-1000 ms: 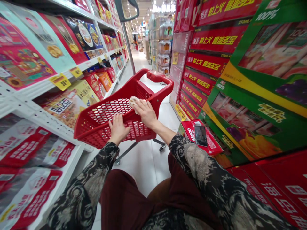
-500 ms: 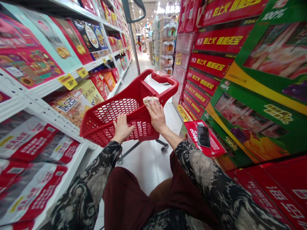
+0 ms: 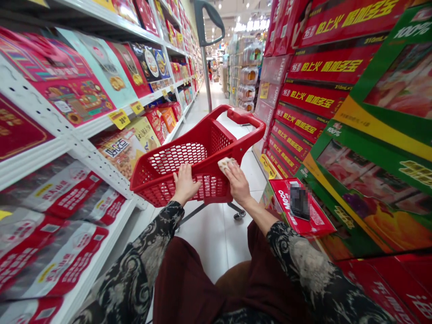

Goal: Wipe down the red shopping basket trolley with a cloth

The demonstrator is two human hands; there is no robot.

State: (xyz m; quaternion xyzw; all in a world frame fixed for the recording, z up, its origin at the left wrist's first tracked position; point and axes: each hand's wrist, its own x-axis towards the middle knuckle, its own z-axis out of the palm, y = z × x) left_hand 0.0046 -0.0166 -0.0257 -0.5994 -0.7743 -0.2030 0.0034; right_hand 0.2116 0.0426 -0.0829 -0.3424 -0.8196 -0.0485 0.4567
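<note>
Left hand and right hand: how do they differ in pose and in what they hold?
The left hand holds no cloth and lies over the near side's top edge of the red cart, whereas the right hand holds a pale cloth to that side.
The right hand is closer to the cart's handle; the left hand is farther from it.
Both are bare, with patterned sleeves at the wrists.

So the shopping cart [image 3: 249,136] mid-frame is smooth, slightly shiny red plastic on grey metal legs [image 3: 194,213], and the rag [image 3: 224,165] looks like soft crumpled cloth. Glossy floor tiles [image 3: 216,243] below, glossy printed-cardboard drink cartons [image 3: 334,65] upper right.
</note>
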